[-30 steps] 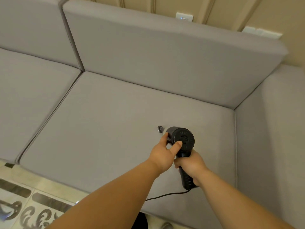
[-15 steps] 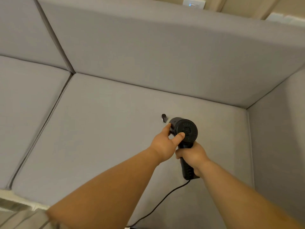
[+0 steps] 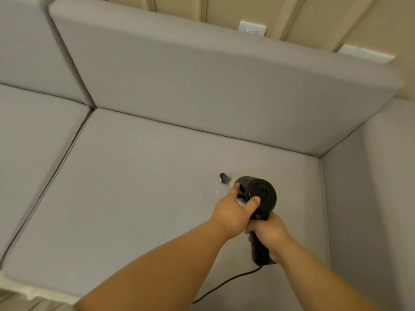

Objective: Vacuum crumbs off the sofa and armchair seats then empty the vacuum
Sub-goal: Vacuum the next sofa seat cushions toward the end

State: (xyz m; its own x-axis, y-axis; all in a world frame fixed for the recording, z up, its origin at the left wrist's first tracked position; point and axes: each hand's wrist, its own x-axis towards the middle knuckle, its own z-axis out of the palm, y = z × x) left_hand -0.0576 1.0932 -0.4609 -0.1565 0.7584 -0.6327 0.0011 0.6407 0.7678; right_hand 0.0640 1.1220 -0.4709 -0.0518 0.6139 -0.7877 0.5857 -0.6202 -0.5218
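Note:
A black handheld vacuum (image 3: pixel 260 195) points down and away at the grey sofa seat cushion (image 3: pixel 139 198). Its narrow nozzle tip (image 3: pixel 223 177) touches the fabric. My right hand (image 3: pixel 270 234) grips the vacuum's handle from below. My left hand (image 3: pixel 233 212) holds the round body, thumb laid against its rear disc. A small white crumb (image 3: pixel 217 191) lies on the seat just left of the nozzle. The vacuum's black cord (image 3: pixel 226 282) trails from the handle toward the front edge of the seat.
The grey back cushion (image 3: pixel 213 86) rises behind the seat and the sofa arm (image 3: pixel 370 209) closes off the right side. A second seat cushion (image 3: pixel 29 142) lies to the left across a seam. White wall switches (image 3: pixel 252 28) sit above the backrest.
The nozzle has slid a little left along the seat and a white crumb now shows beside it. Both hands keep the same hold while my view shifts.

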